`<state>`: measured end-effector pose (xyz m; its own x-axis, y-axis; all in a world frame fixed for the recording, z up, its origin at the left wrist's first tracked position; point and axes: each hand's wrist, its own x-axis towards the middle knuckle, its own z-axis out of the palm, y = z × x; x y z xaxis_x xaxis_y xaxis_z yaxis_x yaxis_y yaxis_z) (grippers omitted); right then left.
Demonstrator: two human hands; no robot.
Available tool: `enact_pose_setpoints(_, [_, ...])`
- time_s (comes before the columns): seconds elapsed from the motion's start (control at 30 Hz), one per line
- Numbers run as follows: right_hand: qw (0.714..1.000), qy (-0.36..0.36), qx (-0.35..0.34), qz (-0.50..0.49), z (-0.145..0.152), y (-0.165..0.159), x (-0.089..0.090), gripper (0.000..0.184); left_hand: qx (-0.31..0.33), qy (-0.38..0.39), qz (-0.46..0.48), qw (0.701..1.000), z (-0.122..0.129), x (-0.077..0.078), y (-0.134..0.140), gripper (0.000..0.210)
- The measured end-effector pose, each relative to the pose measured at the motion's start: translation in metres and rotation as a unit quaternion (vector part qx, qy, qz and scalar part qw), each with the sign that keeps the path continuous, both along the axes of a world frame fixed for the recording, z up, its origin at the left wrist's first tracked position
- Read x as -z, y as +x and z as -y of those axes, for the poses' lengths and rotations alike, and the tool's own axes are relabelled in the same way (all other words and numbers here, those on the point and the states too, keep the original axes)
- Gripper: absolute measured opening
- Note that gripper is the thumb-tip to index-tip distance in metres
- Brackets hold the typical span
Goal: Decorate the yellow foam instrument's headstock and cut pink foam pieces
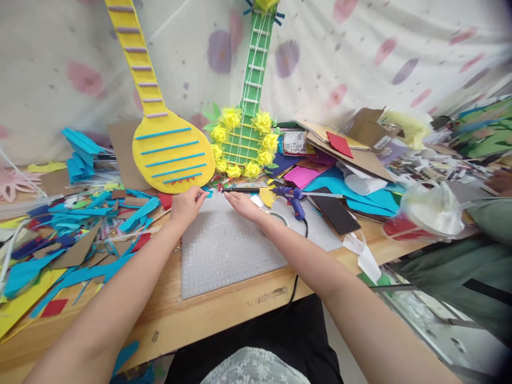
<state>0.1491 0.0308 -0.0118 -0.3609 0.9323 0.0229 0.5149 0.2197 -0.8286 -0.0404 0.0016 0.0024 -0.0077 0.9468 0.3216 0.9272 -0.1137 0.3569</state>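
Observation:
My left hand [186, 206] is over the far left part of the grey cutting mat [232, 250]. Its thumb and finger pinch a small blue scrap [207, 193]. Across a short gap, my right hand [243, 206] lies low and flat near the mat's far edge, fingers stretched out. Tiny red and white bits [220, 188] are just beyond its fingertips. Behind my left hand leans a yellow lute-shaped craft piece [172, 154] with blue strips. A green stringed one [252, 96] ringed with yellow flowers [263, 122] stands beside it.
A purple glue gun [294, 201] with a cord lies right of my right hand, near a tape roll [280, 217] and a black phone [336, 210]. Coloured scraps [92, 229] heap up at left. A red cup in plastic [424, 218] and another person's sleeve [488, 210] are at right.

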Motion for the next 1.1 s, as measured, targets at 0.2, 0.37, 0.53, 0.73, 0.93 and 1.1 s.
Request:
enact_pose_setpoints(0.2, [0.995,0.025,0.010,0.101,0.008,0.013,-0.005,0.032,-0.077,-0.046,-0.043,0.995,0.004,-0.008,-0.001,0.030])
enact_pose_setpoints(0.37, [0.986,0.054,-0.001,0.160,0.013,0.030,-0.028,0.033,-0.079,-0.065,0.005,0.995,0.012,-0.009,0.015,0.029])
enact_pose_setpoints(0.53, [0.975,0.091,-0.073,0.188,0.023,0.051,-0.056,0.030,-0.067,-0.030,0.143,0.987,0.013,0.013,0.041,0.026])
enact_pose_setpoints(0.73, [0.951,0.092,-0.178,0.237,0.019,0.117,-0.134,0.028,-0.021,0.047,0.253,0.966,-0.002,0.034,0.045,0.043])
enact_pose_setpoints(0.93, [0.882,0.128,-0.115,0.439,-0.044,0.195,-0.144,0.042,-0.091,0.092,0.201,0.971,0.002,0.038,0.041,0.034])
enact_pose_setpoints(1.1, [0.776,0.217,-0.135,0.577,-0.060,0.220,-0.085,0.057,-0.041,0.180,0.151,0.971,-0.002,0.042,0.041,0.041])
